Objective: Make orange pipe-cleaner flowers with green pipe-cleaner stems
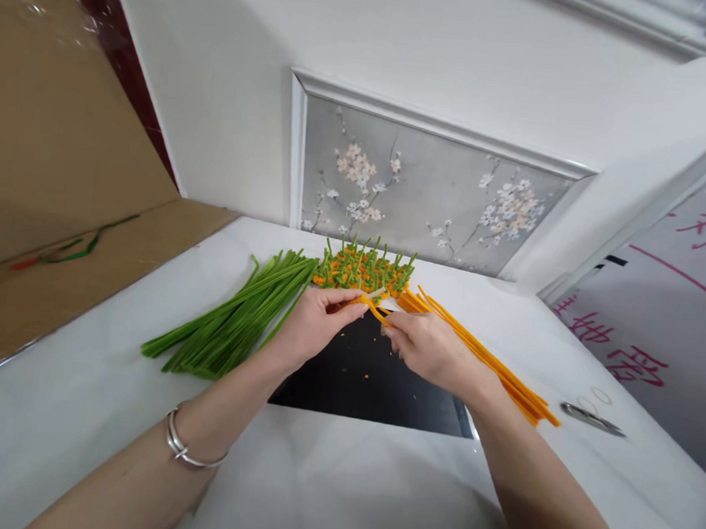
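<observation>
Between my two hands, above a black mat, is an orange pipe cleaner [376, 308], partly bent. My left hand [318, 318] pinches one end of it between thumb and fingers. My right hand [423, 342] has its fingers closed on the other end. Close to my left fingertips a small bit of green and a pale stick-like piece show; what they belong to I cannot make out. Just behind my hands sits a cluster of orange pieces with green stems [362, 267]. Green pipe cleaners [234, 313] lie in a bundle to the left, and orange pipe cleaners [491, 367] to the right.
The black mat [369, 378] lies on the white table [339, 465] with small orange scraps on it. Small thread snips [593, 418] and thin rings [601, 395] lie at the right. Cardboard [64, 156] stands at the left, and a framed floral panel [419, 180] at the back.
</observation>
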Demonstrator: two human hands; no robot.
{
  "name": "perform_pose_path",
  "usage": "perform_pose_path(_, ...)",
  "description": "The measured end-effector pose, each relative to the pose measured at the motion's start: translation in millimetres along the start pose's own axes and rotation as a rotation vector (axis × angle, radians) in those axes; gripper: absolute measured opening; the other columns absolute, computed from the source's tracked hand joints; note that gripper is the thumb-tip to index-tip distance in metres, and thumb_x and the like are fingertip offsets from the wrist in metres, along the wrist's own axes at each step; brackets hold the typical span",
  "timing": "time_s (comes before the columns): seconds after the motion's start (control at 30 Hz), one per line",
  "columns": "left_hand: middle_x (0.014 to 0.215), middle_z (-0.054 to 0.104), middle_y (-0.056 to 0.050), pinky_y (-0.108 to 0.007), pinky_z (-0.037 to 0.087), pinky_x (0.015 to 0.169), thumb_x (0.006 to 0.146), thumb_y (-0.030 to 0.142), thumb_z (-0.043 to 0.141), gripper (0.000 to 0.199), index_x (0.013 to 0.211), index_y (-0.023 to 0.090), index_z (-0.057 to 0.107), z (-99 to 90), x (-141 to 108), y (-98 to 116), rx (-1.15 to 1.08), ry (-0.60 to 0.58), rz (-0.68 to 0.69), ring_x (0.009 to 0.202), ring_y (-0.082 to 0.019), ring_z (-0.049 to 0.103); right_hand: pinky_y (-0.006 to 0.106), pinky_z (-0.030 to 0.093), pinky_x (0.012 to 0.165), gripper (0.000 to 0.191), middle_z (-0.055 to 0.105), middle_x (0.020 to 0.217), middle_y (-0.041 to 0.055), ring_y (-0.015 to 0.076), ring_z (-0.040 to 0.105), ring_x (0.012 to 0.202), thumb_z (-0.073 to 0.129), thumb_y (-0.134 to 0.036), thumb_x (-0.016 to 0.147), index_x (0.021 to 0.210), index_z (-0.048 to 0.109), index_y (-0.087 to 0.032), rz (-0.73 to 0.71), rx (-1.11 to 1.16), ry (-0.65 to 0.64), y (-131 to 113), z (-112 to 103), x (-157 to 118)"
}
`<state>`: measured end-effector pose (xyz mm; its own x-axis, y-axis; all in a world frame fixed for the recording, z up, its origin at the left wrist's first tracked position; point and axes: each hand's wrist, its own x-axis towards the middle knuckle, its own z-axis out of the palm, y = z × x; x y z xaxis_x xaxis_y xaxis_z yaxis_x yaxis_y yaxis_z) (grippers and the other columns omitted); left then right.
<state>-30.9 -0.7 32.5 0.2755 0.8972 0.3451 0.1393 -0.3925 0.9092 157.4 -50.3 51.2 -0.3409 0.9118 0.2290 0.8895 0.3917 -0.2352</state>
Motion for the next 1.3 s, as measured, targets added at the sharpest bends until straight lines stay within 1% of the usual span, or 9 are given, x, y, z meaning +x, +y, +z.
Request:
perform_pose_path(0.2,0.1,0.074,-0.004,-0.031,0.054,0.084,0.079,0.029,0.064,0.024,0.098,0.018,0.074,-1.9,0.7,-5.0,0.184,0.022,0.125,0.091,-0.021,0.069,0.024,0.034,0.055,0.021,0.061,0.064,0.0002,0.0134,0.058,0.058,0.036,-0.023,0.096,0.086,0.055,-0.019,-0.049,-0.033,-0.013,-9.8,-7.8,-6.8)
perform_pose_path(0.33,0.101,0.074,-0.003,-0.03,0.053,0.083,0.083,0.03,0.06,0.023,0.1,0.021,0.073,-0.5,-2.6,-4.3,0.303,-0.01,0.192,0.091,-0.02,0.069,0.025,0.03,0.053,0.024,0.062,0.066,0.002,0.0154,0.059,0.059,0.035,-0.027,0.097,0.085,0.054,-0.02,-0.063,-0.143,0.038,-15.1,-10.3,-10.3)
perform_pose_path(0.5,0.101,0.074,-0.002,-0.027,0.053,0.078,0.084,0.029,0.058,0.022,0.099,0.023,0.073,1.9,-5.6,-2.7,0.448,-0.041,0.197,0.09,-0.02,0.068,0.027,0.023,0.049,0.028,0.062,0.064,0.002,0.0145,0.055,0.052,0.036,-0.032,0.097,0.08,0.054,-0.02,-0.035,-0.262,0.152,-18.9,-13.6,-12.8)
perform_pose_path(0.7,0.097,0.074,0.001,-0.025,0.05,0.074,0.083,0.031,0.06,0.019,0.096,0.026,0.073,2.7,-8.8,0.5,0.526,-0.082,0.238,0.088,-0.018,0.068,0.024,0.032,0.056,0.029,0.064,0.073,0.0016,0.0135,0.057,0.061,0.044,-0.038,0.095,0.077,0.059,-0.021,-0.061,-0.126,0.306,-14.8,-19.7,-11.3)
perform_pose_path(0.87,0.089,0.075,0.002,-0.023,0.047,0.066,0.082,0.031,0.061,0.017,0.093,0.027,0.074,6.1,-13.4,5.8,0.556,-0.176,0.289,0.078,-0.016,0.067,0.023,0.036,0.061,0.025,0.064,0.073,0.0011,0.0129,0.057,0.064,0.05,-0.037,0.092,0.077,0.064,-0.021,-0.045,-0.001,0.375,-6.4,-20.1,-7.2)
perform_pose_path(0.97,0.09,0.075,0.001,-0.024,0.047,0.068,0.081,0.029,0.063,0.014,0.089,0.026,0.075,9.1,-15.7,7.3,0.543,-0.224,0.332,0.079,-0.017,0.067,0.023,0.036,0.06,0.029,0.064,0.069,0.0005,0.0126,0.056,0.062,0.051,-0.04,0.091,0.075,0.065,-0.021,-0.002,0.013,0.365,0.7,-18.9,-3.8)
perform_pose_path(1.07,0.088,0.075,0.001,-0.024,0.048,0.071,0.08,0.027,0.065,0.011,0.085,0.026,0.075,12.6,-17.5,7.1,0.521,-0.195,0.375,0.08,-0.016,0.067,0.023,0.035,0.056,0.032,0.062,0.063,-0.0006,0.0119,0.054,0.057,0.052,-0.044,0.089,0.07,0.066,-0.022,0.055,-0.003,0.322,9.6,-16.7,-0.1)
perform_pose_path(1.2,0.084,0.074,0.002,-0.024,0.048,0.07,0.079,0.025,0.066,0.008,0.08,0.025,0.074,16.4,-19.7,6.1,0.48,-0.146,0.396,0.079,-0.015,0.066,0.023,0.031,0.051,0.037,0.057,0.054,-0.0024,0.0112,0.047,0.049,0.051,-0.047,0.088,0.063,0.064,-0.022,0.105,0.006,0.191,23.3,-9.9,4.3)
perform_pose_path(1.3,0.084,0.074,0.001,-0.023,0.048,0.069,0.08,0.024,0.065,0.01,0.085,0.024,0.074,17.2,-20.6,5.7,0.461,-0.149,0.379,0.079,-0.015,0.066,0.023,0.03,0.05,0.041,0.053,0.051,-0.003,0.0111,0.046,0.049,0.05,-0.045,0.089,0.056,0.058,-0.021,0.095,0.051,0.067,32.2,-3.1,6.5)
